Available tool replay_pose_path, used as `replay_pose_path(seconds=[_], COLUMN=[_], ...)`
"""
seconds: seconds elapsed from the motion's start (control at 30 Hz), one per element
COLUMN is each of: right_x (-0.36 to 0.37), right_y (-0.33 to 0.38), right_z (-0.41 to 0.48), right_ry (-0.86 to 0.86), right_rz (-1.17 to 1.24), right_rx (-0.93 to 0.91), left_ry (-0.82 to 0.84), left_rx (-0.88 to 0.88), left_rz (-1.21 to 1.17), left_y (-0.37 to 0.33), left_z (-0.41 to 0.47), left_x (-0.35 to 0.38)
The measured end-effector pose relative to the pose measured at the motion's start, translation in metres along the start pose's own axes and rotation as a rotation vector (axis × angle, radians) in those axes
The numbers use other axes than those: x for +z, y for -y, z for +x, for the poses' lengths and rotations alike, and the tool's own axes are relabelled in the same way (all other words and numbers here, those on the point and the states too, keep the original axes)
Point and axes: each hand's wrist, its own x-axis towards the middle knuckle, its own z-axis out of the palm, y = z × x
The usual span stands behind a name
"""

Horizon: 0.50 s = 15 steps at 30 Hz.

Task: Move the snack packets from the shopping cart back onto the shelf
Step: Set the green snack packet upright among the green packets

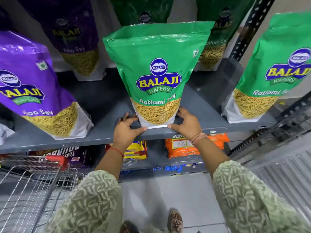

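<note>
A green Ratlami Sev packet (156,69) stands upright at the front of the grey shelf (104,138). My left hand (125,127) cups its lower left corner and my right hand (186,123) cups its lower right corner, thumbs touching the white bottom seam. Another green packet (269,78) stands to the right, and a purple Aloo Sev packet (32,84) leans at the left. Further packets stand behind: a purple one (74,39) and two green ones (144,10) (217,39). The wire shopping cart (33,185) sits at lower left; no packets are visible in the part shown.
A lower shelf holds yellow packs (134,149), orange packs (183,147) and a dark purple biscuit box (79,155). A black perforated upright (249,27) bounds the shelf on the right. My sandalled feet (175,221) stand on a pale tiled floor.
</note>
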Motion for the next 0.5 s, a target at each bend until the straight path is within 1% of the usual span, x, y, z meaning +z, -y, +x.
replay_pose_path(seconds=[0.1, 0.23, 0.37, 0.5], right_x=[0.000, -0.001, -0.002, -0.002], right_y=[0.002, 0.004, 0.005, 0.005], right_z=[-0.005, -0.008, -0.012, -0.011], right_ry=[-0.003, 0.010, 0.015, 0.008], right_rz=[0.014, 0.006, 0.078, 0.081], right_rx=[-0.001, 0.011, 0.039, 0.047], left_ry=[0.015, 0.038, 0.090, 0.095], left_rx=[-0.011, 0.003, 0.004, 0.010], left_rz=[-0.025, 0.008, 0.041, 0.043], left_y=[0.003, 0.009, 0.021, 0.024], left_z=[0.000, 0.004, 0.012, 0.015], left_x=[-0.003, -0.005, -0.004, -0.003])
